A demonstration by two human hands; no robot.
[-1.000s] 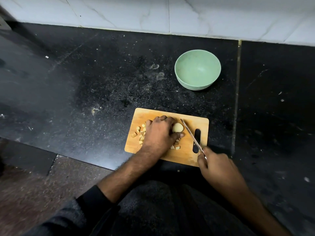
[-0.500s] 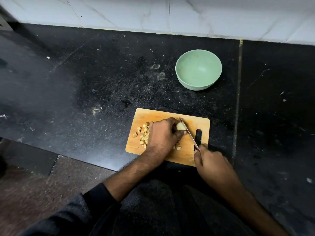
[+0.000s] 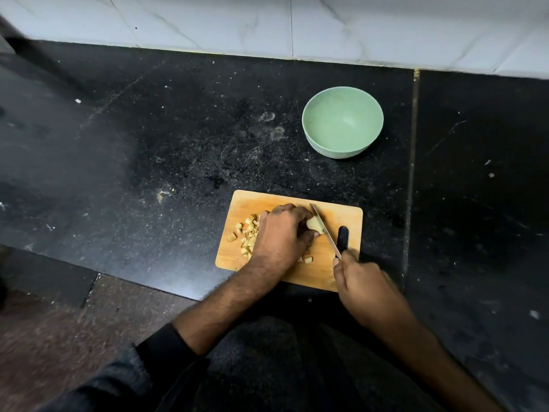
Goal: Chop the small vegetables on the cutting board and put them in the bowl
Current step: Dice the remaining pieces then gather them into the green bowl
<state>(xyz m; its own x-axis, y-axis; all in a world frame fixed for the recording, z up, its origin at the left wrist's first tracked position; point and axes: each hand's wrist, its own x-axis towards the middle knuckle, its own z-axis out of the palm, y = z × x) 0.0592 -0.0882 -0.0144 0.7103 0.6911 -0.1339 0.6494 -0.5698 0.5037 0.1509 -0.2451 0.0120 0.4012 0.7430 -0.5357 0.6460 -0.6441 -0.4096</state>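
From the head view, the left hand (image 3: pixel 282 233) is curling over a pale, rounded vegetable piece (image 3: pixel 315 225), pinning it to the rectangular wooden cutting board (image 3: pixel 341 214) so it cannot roll. The right hand (image 3: pixel 361 282) is gripping a slim steel knife (image 3: pixel 325 231), its blade touching the piece's right side. Diced bits (image 3: pixel 248 236) are lying left of the holding hand; the empty pale-green round bowl (image 3: pixel 342 121) is waiting well beyond both hands.

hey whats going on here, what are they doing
A person is chopping a small pale vegetable on a wooden cutting board. The left hand holds the vegetable down while the right hand grips a knife, its blade against the piece. Chopped bits lie on the board's left side. The green bowl beyond the board has nothing in it yet.
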